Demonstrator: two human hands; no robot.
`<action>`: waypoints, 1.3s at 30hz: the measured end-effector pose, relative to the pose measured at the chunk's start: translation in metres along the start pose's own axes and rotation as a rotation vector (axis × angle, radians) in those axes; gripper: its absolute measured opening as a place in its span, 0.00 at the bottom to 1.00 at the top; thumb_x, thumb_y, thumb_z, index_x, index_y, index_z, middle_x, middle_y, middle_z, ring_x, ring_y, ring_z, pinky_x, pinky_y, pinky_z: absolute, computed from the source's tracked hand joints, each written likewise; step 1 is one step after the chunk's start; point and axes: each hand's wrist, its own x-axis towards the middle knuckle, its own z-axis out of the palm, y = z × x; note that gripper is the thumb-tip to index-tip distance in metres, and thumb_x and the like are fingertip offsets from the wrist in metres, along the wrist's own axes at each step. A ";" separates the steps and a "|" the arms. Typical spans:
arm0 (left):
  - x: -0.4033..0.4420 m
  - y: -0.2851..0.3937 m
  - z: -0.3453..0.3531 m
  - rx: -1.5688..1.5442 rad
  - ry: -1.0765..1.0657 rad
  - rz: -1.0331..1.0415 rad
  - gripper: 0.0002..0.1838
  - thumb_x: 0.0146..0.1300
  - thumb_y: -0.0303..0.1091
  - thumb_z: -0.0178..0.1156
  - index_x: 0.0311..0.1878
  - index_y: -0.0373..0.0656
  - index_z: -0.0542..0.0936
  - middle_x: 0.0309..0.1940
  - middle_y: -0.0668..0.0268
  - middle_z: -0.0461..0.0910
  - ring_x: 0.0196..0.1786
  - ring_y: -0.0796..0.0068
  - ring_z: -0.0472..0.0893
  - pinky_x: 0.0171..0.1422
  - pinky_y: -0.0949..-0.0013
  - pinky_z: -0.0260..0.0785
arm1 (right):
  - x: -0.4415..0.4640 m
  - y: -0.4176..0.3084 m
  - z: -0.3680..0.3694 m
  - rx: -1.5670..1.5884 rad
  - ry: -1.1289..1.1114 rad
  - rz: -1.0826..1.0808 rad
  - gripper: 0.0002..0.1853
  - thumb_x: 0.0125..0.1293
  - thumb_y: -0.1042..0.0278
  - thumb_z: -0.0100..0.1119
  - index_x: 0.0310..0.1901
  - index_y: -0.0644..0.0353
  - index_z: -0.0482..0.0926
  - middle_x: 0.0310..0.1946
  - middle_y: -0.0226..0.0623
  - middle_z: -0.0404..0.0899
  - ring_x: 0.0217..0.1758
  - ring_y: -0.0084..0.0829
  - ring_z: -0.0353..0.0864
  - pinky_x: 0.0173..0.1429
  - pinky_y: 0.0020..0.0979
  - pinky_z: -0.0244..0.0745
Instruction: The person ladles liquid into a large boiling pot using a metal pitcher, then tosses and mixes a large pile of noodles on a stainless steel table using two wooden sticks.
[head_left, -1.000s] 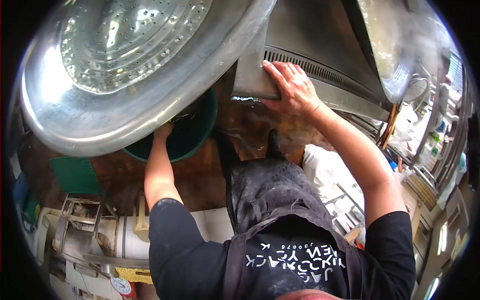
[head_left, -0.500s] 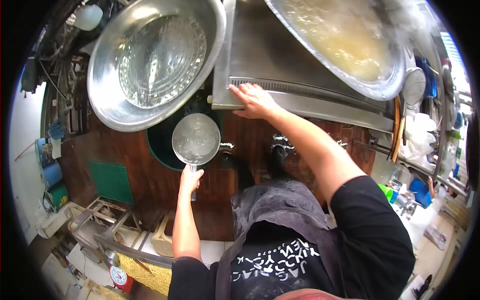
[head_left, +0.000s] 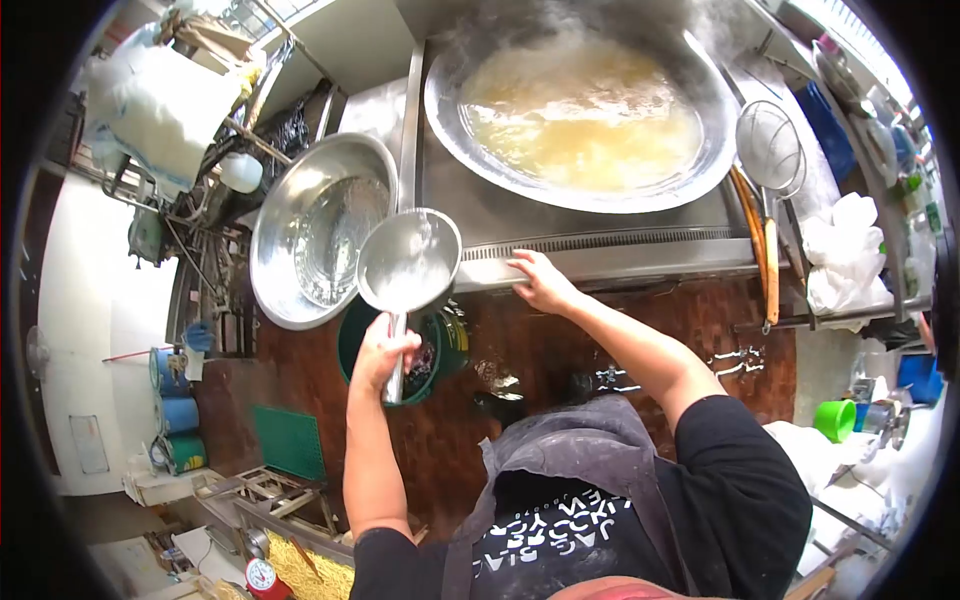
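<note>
My left hand (head_left: 380,352) is wrapped round the handle of a metal ladle (head_left: 408,262), whose round bowl is raised over the rim of a large metal basin (head_left: 282,235). Under the ladle stands a dark green bucket (head_left: 352,335), partly hidden by it. My right hand (head_left: 541,281) rests at the front edge of the steel stove (head_left: 620,262), fingers apart and holding nothing. Behind that edge, a wide metal pan (head_left: 450,135) holds steaming, yellowish liquid.
A wire strainer (head_left: 769,146) and long wooden handles (head_left: 771,270) are at the stove's right. White plastic bags (head_left: 845,248) hang farther right. At the lower left are a green mat (head_left: 287,441), yellow noodles (head_left: 310,565) and a red scale (head_left: 262,577).
The ladle has come up out of the bucket area in my left hand and is now higher, beside the basin. My view has shifted toward the stove, showing the whole steaming pan.
</note>
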 end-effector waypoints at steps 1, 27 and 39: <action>0.008 0.024 0.009 0.070 0.004 0.005 0.15 0.52 0.27 0.68 0.40 0.40 0.72 0.21 0.67 0.75 0.17 0.77 0.73 0.22 0.71 0.69 | -0.016 0.002 -0.016 0.010 0.009 0.031 0.27 0.61 0.69 0.67 0.62 0.58 0.74 0.67 0.52 0.68 0.72 0.53 0.66 0.75 0.46 0.65; 0.196 0.337 0.195 1.484 0.858 0.545 0.17 0.70 0.37 0.53 0.58 0.41 0.76 0.55 0.55 0.83 0.55 0.57 0.85 0.57 0.59 0.80 | -0.164 0.010 -0.098 0.045 0.210 0.254 0.21 0.63 0.71 0.65 0.58 0.60 0.77 0.63 0.48 0.72 0.69 0.49 0.71 0.73 0.41 0.68; 0.101 0.060 0.013 0.587 0.472 0.350 0.31 0.55 0.37 0.64 0.60 0.27 0.72 0.52 0.36 0.80 0.59 0.35 0.78 0.63 0.52 0.72 | -0.025 -0.021 0.001 -0.036 -0.080 -0.011 0.23 0.60 0.72 0.65 0.58 0.60 0.76 0.61 0.51 0.72 0.66 0.53 0.71 0.70 0.45 0.70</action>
